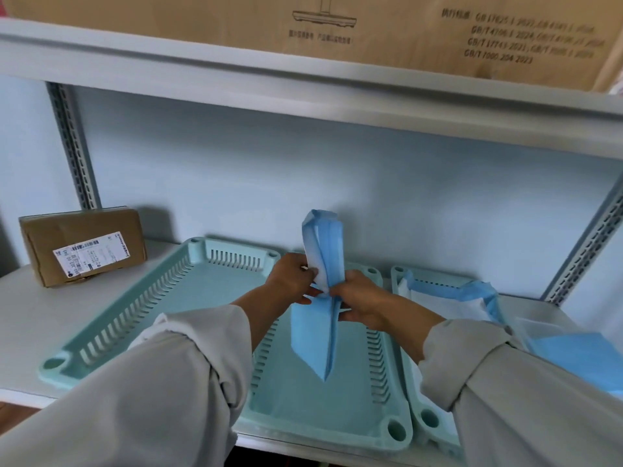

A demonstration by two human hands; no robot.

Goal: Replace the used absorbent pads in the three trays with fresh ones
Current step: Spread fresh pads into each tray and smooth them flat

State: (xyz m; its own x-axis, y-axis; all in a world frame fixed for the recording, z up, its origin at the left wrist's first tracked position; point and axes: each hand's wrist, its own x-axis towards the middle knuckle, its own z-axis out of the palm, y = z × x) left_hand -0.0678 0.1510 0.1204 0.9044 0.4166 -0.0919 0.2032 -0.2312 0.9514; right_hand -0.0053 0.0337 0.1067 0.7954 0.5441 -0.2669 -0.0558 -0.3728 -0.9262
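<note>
- The folded blue pad (318, 311) is held upright above the middle tray (303, 409), clear of the tray floor.
- The pad is gathered into a narrow waist at the point of grip. Above the grip, a bunched blue-and-white section rises to a crumpled top end. Below the grip, a flat blue section hangs down and tapers to a point over the tray floor.
- The left hand (293, 276) pinches the pad at the waist from the left side, fingers curled onto the white face of the material.
- The right hand (359, 298) grips the same waist from the right side, fingers wrapped round the blue fold. Both hands meet at this one spot, nearly touching.
- Both arms enter from the lower edge in pale grey sleeves (161, 392).
- The middle tray is pale green with slotted side walls; its floor is bare.
- The left tray (111, 318) lies just beside it, angled, and its floor is also bare.
- The right tray (435, 419) lies just beside the middle tray and contains a white-and-blue pad (448, 296), crumpled, with its blue border lifted over the far rim.
- A further blue sheet (580, 355) lies at the right edge, partly behind the right sleeve.
- All three trays rest on a white shelf (30, 315).
- A brown parcel (81, 246) with a printed label stands at the rear left of the shelf.
- A large cardboard box (371, 25) sits on the shelf above.
</note>
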